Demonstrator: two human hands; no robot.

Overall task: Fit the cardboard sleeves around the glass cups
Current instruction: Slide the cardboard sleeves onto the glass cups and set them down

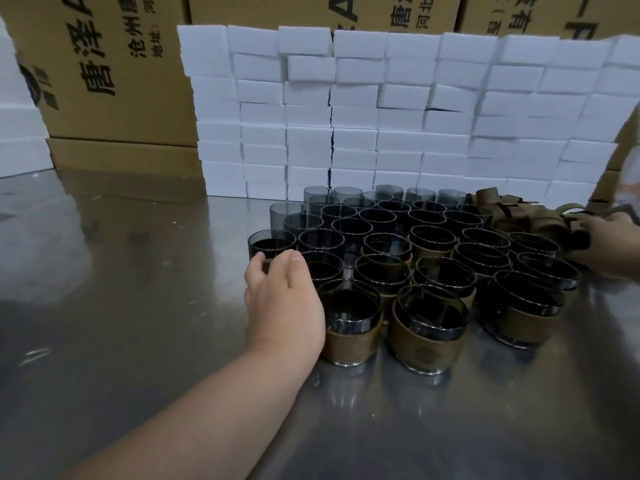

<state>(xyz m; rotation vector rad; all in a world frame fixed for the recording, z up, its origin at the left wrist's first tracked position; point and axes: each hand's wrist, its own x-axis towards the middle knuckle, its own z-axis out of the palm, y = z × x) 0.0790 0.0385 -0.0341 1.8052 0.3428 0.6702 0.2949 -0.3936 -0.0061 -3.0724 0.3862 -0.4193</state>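
Stainless steel table (138, 306) runs out under me, with a wall of white foam blocks (363, 116) at the back and printed cardboard cartons (114, 64) behind that. Between them stands my cluster of smoky glass cups (377, 216), all upright with mouths up. The near and right ones are already sleeved cups (429, 327); the far and left ones are bare. My left hand (284, 299) is at the bare cup (272, 241) on the front left corner, thumb and fingers curved to either side of its near wall. The hand hides the contact, so I cannot tell whether I have it gripped. My right hand (606, 240) lies in the pile of cardboard sleeves (519, 218) at the cluster's right edge (half out of view, and blurred). Its fingers are bent among the loops, and I cannot tell whether one is pinched. What matters, I judge, is the gap: cup on my left, sleeves on my right, well apart with the whole cluster between. Each hand is nearest its own piece, and a sleeve would have to meet the cup along its vertical axis.
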